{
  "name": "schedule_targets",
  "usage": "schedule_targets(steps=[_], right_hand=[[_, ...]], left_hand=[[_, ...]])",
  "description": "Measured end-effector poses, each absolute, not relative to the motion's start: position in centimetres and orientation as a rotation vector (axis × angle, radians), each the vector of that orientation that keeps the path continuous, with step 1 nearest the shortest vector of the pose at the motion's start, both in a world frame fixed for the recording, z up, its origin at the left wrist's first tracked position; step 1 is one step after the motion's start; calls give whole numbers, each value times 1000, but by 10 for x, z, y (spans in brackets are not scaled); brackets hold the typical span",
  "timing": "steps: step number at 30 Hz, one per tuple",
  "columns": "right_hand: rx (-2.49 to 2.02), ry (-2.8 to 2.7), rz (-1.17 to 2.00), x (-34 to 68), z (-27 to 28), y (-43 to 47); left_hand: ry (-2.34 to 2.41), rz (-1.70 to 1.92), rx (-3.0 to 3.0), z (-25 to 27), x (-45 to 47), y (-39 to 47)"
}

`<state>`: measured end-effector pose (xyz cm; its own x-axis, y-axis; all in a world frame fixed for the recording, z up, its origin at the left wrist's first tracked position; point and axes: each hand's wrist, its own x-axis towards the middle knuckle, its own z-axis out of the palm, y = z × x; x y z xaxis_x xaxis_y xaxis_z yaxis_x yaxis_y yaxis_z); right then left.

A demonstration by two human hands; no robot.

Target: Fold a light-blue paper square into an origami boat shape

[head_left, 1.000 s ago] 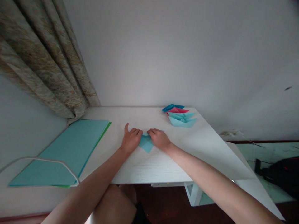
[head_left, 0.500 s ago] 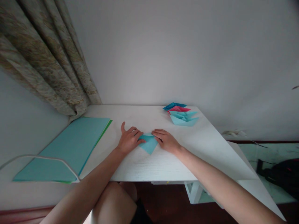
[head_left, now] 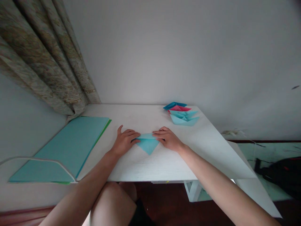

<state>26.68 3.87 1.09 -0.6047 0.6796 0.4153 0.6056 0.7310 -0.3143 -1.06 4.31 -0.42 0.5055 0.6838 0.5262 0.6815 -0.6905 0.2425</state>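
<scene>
A folded piece of light blue paper (head_left: 148, 145) lies on the white table, its pointed corner toward me and a flat band across its far side. My left hand (head_left: 125, 140) has the band's left end between thumb and fingertips, with one finger lifted away. At the right end, my right hand (head_left: 168, 138) pinches the band the same way, fingers on top and thumb nearer me. Both fingertips cover the paper's side corners.
Folded paper boats stand at the back right: light blue ones (head_left: 184, 120), a pink one (head_left: 180, 108) and a dark blue one (head_left: 174, 105). A stack of coloured sheets (head_left: 63, 147) lies on the left, with a white cable (head_left: 47, 160) looping over its near end.
My left hand has shifted left, out toward the paper's end. More of the paper's flat band now shows between my hands. The view has shifted slightly.
</scene>
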Motion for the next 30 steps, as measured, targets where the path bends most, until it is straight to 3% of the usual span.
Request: schedule_targets(steps=[21,30], right_hand=[[-984,-2384,357,276,14,39],[-1015,-2371,401,276,11,43]], left_hand=[[921,968,2549,-13,-28,52],[1505,1330,1808,-8,-40,58]])
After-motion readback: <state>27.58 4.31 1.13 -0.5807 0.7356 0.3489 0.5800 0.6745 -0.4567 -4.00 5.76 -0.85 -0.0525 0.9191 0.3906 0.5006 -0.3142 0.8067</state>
